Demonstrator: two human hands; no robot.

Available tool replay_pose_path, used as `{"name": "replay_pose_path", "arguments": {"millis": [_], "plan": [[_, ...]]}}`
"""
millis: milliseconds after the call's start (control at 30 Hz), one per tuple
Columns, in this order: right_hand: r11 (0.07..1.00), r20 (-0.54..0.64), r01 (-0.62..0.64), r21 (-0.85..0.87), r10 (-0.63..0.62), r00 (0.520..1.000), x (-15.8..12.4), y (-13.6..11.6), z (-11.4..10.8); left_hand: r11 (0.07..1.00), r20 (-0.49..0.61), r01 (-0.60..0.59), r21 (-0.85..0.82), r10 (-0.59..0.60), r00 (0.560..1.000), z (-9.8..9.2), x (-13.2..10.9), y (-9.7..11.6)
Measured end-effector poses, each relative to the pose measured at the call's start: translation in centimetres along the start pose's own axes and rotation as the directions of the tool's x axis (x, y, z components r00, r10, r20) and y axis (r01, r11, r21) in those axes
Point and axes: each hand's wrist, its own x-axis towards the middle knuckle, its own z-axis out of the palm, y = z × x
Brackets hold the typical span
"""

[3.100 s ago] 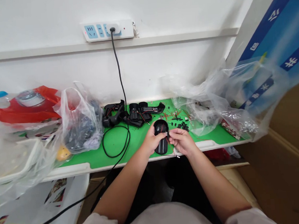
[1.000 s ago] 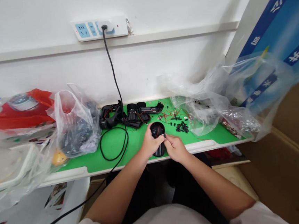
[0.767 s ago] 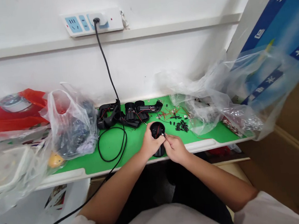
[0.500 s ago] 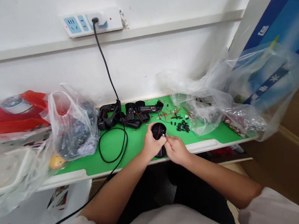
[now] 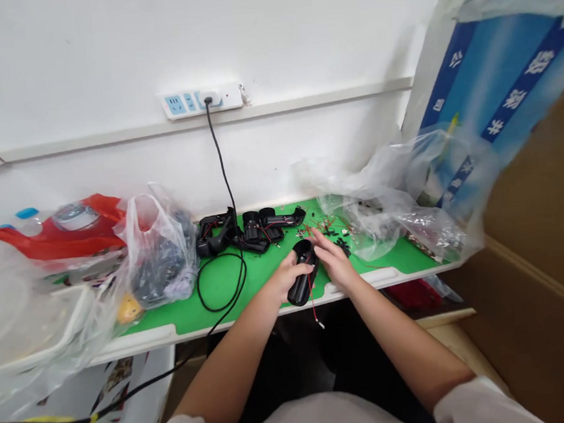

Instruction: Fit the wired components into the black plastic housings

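A black plastic housing with a round opening at its top end is tilted over the front edge of the green mat. My left hand is wrapped round its left side, thumb across the front. Against its upper right side rests my right hand, its fingers stretched out and not closed on anything visible. From the housing a thin red wire hangs down past the table edge, with a small white connector at its end.
Several black housings lie at the back beside a looped black cable. Small black parts and red wires are scattered behind my right hand. Plastic bags stand left, another right. A power strip is on the wall.
The housing has tilted, showing more of its body, and its red wire now hangs down. My right hand has opened from a pinch and moved up. The camera view has shifted.
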Motion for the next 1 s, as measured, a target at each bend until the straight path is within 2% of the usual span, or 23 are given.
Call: {"name": "replay_pose_path", "arguments": {"millis": [67, 133, 200, 267, 367, 467, 533, 633, 733, 800, 867, 900, 1000], "plan": [[0.994, 0.131, 0.056, -0.09, -0.044, 0.99, 0.3, -0.8, -0.1, 1.0, 0.022, -0.006, -0.016, 0.006, 1.0, 0.1, -0.2, 0.1], [0.986, 0.183, 0.064, -0.157, -0.035, 0.982, 0.3, -1.4, -0.2, 0.999, 0.027, -0.019, -0.032, 0.02, 0.999, 0.3, -0.5, 0.3], [0.977, 0.152, 0.059, -0.207, -0.027, 0.988, -0.1, -1.8, -0.3, 0.999, 0.046, -0.045, 0.012, 0.045, 0.998, 0.5, -1.0, 0.6], [0.966, 0.083, 0.07, -0.25, -0.051, 0.995, -0.8, -1.9, -0.3, 0.979, 0.075, -0.139, 0.147, 0.129, 0.989, 0.8, -1.7, 0.9], [0.944, 0.001, 0.106, -0.314, -0.111, 0.994, -2.2, -1.9, 0.3, 0.867, 0.127, -0.33, 0.373, 0.305, 0.944, 1.4, -3.0, 1.0], [0.91, -0.045, 0.11, -0.401, -0.139, 0.989, -3.7, -2.2, 1.4, 0.834, 0.131, -0.386, 0.393, 0.365, 0.922, 2.1, -4.3, 0.2], [0.879, -0.038, 0.117, -0.463, -0.151, 0.988, -4.6, -2.5, 2.2, 0.869, 0.09, -0.383, 0.315, 0.374, 0.923, 2.7, -5.1, -0.4], [0.841, 0.039, 0.168, -0.514, -0.173, 0.984, -5.7, -3.3, 3.3, 0.895, -0.017, -0.38, 0.232, 0.394, 0.919, 3.5, -6.2, -1.0], [0.821, 0.173, 0.235, -0.52, -0.168, 0.971, -6.6, -4.3, 4.1, 0.896, -0.09, -0.351, 0.27, 0.387, 0.918, 3.6, -7.2, -0.7], [0.815, 0.281, 0.279, -0.508, -0.149, 0.948, -6.5, -4.9, 4.3, 0.885, -0.098, -0.333, 0.324, 0.382, 0.919, 3.0, -8.1, -0.5], [0.834, 0.35, 0.278, -0.477, -0.11, 0.93, -5.3, -5.2, 3.9, 0.861, -0.089, -0.322, 0.394, 0.384, 0.919, 2.1, -9.5, -0.5], [0.848, 0.348, 0.251, -0.468, -0.084, 0.934, -4.2, -5.2, 3.4, 0.848, -0.089, -0.3, 0.438, 0.372, 0.924, 1.6, -10.5, -0.7], [0.828, 0.203, 0.139, -0.544, -0.031, 0.979, 0.8, -4.8, 1.4, 0.818, -0.128, -0.14, 0.558, 0.251, 0.959, -0.4, -14.1, -2.2]]}}
